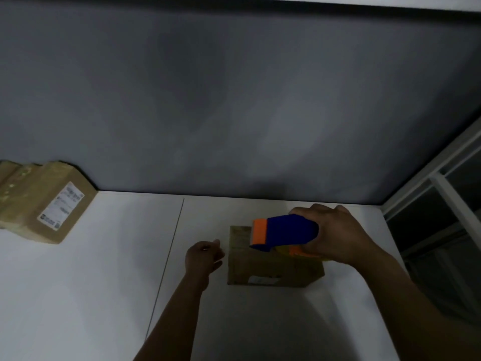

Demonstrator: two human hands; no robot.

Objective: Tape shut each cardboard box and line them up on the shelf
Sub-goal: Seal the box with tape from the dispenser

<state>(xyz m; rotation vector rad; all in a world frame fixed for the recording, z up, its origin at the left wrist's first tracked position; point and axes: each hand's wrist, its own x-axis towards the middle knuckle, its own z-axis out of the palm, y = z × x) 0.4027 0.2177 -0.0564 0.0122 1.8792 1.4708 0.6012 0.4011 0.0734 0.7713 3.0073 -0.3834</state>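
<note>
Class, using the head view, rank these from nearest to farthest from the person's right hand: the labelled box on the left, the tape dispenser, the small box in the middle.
1. Tape dispenser: gripped in the right hand.
2. Small box: directly beneath the dispenser, in the middle.
3. Labelled box: far left, at the back.

Dim grey wall (pixel 234 100), with a white-framed window (pixel 447 194) of dark panes at right.
</note>
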